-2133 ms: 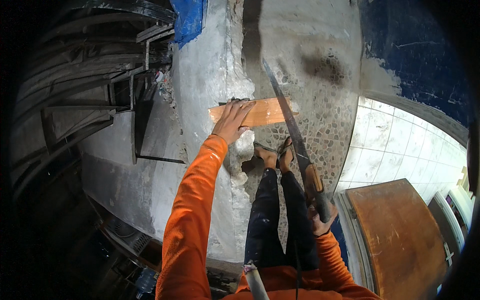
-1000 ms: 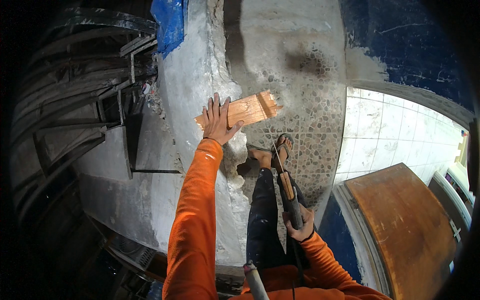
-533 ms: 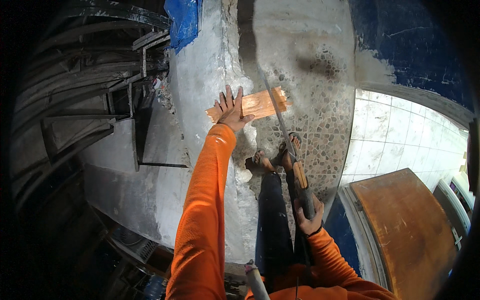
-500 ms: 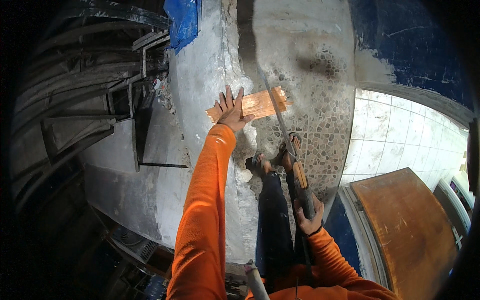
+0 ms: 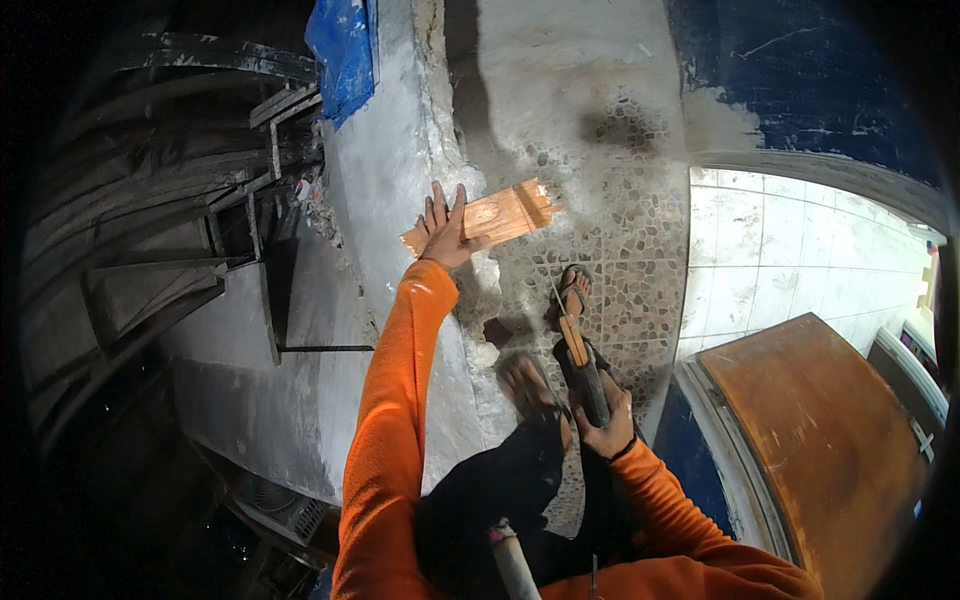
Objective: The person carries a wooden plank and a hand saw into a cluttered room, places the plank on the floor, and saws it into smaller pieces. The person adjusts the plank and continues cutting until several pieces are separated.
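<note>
My left hand point(image 5: 444, 238) lies on the left part of a short reddish-brown board point(image 5: 508, 214) with splintered ends, its fingers spread. The board rests on the rough edge of a grey concrete ledge point(image 5: 385, 180), its right end jutting out over the floor. Lower right, my right hand point(image 5: 610, 425) is closed round the dark grip point(image 5: 590, 395) of a long-bladed tool with a wooden section point(image 5: 573, 340). Its blade point(image 5: 560, 298) points up and away, seen almost edge-on, apart from the board. Whether it is a saw or a machete I cannot tell.
Metal frames point(image 5: 255, 215) stand on the left, and a blue tarp point(image 5: 342, 60) hangs at the far edge. My feet point(image 5: 572, 290) are on a pebble-patterned floor point(image 5: 635, 260). A brown wooden panel point(image 5: 810, 440) and white tiles point(image 5: 765, 250) lie right. A pale tube point(image 5: 510, 560) juts up at the bottom.
The tool's blade has swung away from over the board, and my right hand has shifted slightly left. My left leg has bent and lifted. The left hand stays on the board.
</note>
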Action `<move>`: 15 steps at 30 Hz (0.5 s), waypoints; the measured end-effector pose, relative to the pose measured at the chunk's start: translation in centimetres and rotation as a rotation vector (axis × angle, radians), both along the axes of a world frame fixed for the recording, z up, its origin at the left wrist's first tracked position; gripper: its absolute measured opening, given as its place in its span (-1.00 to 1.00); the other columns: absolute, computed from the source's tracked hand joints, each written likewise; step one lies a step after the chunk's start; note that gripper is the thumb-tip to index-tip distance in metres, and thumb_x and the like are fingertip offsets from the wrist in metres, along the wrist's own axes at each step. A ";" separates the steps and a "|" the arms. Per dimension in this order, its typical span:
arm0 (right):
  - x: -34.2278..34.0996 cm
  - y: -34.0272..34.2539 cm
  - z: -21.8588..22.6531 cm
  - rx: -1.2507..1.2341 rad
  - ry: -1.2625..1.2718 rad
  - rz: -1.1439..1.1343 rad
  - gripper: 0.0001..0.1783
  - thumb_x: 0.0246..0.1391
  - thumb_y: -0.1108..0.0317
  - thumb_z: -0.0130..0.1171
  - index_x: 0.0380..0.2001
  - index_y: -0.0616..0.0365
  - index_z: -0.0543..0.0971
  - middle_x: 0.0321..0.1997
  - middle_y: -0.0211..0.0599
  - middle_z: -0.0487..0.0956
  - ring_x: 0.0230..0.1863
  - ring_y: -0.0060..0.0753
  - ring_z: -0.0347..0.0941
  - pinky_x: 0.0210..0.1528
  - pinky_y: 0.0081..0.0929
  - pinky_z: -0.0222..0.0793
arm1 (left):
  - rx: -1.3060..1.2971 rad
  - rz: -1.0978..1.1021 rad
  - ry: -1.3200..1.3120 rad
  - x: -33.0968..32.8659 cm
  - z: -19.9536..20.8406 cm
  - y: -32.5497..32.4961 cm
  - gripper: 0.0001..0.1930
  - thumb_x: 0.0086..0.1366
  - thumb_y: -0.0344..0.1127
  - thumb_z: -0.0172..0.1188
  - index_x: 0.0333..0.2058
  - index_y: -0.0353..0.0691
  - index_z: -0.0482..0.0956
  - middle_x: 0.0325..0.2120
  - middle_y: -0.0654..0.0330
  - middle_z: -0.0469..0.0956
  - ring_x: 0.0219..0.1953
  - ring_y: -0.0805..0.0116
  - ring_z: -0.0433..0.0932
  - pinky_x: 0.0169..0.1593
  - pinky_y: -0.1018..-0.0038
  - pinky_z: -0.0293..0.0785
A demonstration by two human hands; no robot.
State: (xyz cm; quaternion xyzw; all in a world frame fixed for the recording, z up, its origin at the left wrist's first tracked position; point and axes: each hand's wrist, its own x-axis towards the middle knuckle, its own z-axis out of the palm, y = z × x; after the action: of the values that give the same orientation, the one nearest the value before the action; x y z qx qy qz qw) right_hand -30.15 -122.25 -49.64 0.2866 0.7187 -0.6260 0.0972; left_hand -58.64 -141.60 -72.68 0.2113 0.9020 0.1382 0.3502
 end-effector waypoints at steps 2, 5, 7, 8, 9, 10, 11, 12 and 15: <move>-0.5 -0.2 0.0 0.018 0.048 -0.021 -0.78 -0.06 0.48 0.18 -0.30 0.28 0.45 -0.55 -0.14 0.50 -0.56 -0.19 0.53 -0.40 -0.39 0.42 | 0.104 0.040 -0.049 -0.7 -0.1 -0.8 -0.12 0.34 0.37 -0.13 0.45 0.07 -0.18 0.45 -0.07 -0.54 0.46 -0.20 -0.55 0.40 -0.13 -0.50; -0.7 -0.5 0.5 -0.071 -0.039 -0.013 -0.81 -0.05 0.48 0.17 -0.32 0.27 0.44 -0.56 -0.14 0.47 -0.59 -0.22 0.47 -0.40 -0.39 0.39 | 0.378 0.347 -0.114 -1.7 -0.6 -1.8 -0.11 0.33 0.45 -0.29 0.45 0.08 -0.19 0.45 -0.10 -0.49 0.45 -0.20 -0.59 0.40 -0.09 -0.52; -0.9 -0.8 0.4 -0.089 -0.036 -0.041 -0.83 -0.02 0.47 0.15 -0.33 0.27 0.44 -0.58 -0.16 0.43 -0.57 -0.34 0.44 -0.40 -0.43 0.35 | 0.354 0.347 -0.077 -3.5 -1.3 -2.7 -0.08 0.30 0.49 -0.30 0.45 0.07 -0.17 0.45 -0.13 -0.47 0.45 -0.22 -0.59 0.39 -0.13 -0.53; -1.0 -0.8 0.3 -0.067 -0.018 -0.086 -0.83 -0.01 0.46 0.15 -0.33 0.27 0.44 -0.59 -0.17 0.42 -0.56 -0.36 0.44 -0.40 -0.44 0.35 | 0.320 0.312 -0.062 -3.7 -1.3 -1.5 -0.08 0.30 0.47 -0.26 0.45 0.06 -0.17 0.45 -0.13 -0.47 0.45 -0.22 -0.58 0.38 -0.14 -0.53; -0.5 -1.1 0.4 -0.045 -0.018 -0.134 -0.83 0.00 0.45 0.15 -0.34 0.27 0.44 -0.59 -0.17 0.41 -0.55 -0.38 0.44 -0.40 -0.44 0.35 | 0.282 0.276 -0.065 -3.0 -0.9 -0.3 -0.09 0.31 0.46 -0.22 0.45 0.06 -0.17 0.45 -0.14 -0.47 0.45 -0.22 -0.57 0.38 -0.16 -0.54; 0.6 -1.0 -0.3 -0.055 -0.072 -0.127 -0.83 -0.01 0.42 0.15 -0.33 0.25 0.45 -0.58 -0.21 0.43 -0.55 -0.40 0.44 -0.38 -0.46 0.36 | 0.312 0.220 -0.046 -2.4 -0.2 0.8 -0.05 0.27 0.38 -0.02 0.46 0.06 -0.17 0.44 -0.19 -0.48 0.45 -0.24 -0.55 0.36 -0.19 -0.54; 1.2 -1.6 0.5 -0.126 -0.103 -0.143 -0.82 -0.03 0.41 0.16 -0.34 0.24 0.45 -0.58 -0.23 0.44 -0.54 -0.41 0.45 -0.38 -0.46 0.37 | 0.261 0.180 -0.018 -1.9 -0.1 0.1 -0.03 0.25 0.35 0.03 0.46 0.06 -0.18 0.43 -0.21 -0.48 0.45 -0.25 -0.54 0.36 -0.19 -0.55; 1.3 -1.9 1.2 -0.192 -0.123 -0.158 -0.81 -0.04 0.40 0.16 -0.34 0.23 0.46 -0.58 -0.25 0.44 -0.54 -0.42 0.45 -0.37 -0.46 0.37 | 0.219 0.139 0.020 -2.0 -0.5 -0.2 -0.01 0.23 0.32 0.08 0.46 0.06 -0.18 0.43 -0.23 -0.48 0.46 -0.25 -0.52 0.36 -0.20 -0.55; -0.5 -1.9 3.1 -0.078 -0.139 -0.141 -0.76 -0.12 0.37 0.18 -0.33 0.22 0.47 -0.52 -0.28 0.50 -0.52 -0.40 0.49 -0.36 -0.47 0.41 | 0.224 0.119 0.059 -1.7 -1.1 -0.3 0.06 0.19 0.30 0.16 0.46 0.01 -0.25 0.41 -0.30 -0.46 0.46 -0.25 -0.44 0.36 -0.20 -0.52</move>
State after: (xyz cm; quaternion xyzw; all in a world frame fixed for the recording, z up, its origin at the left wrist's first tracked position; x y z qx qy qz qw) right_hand -30.61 -124.20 -46.59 0.3751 0.6634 -0.6374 0.1136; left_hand -60.29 -141.87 -73.82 0.1992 0.9017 0.2522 0.2891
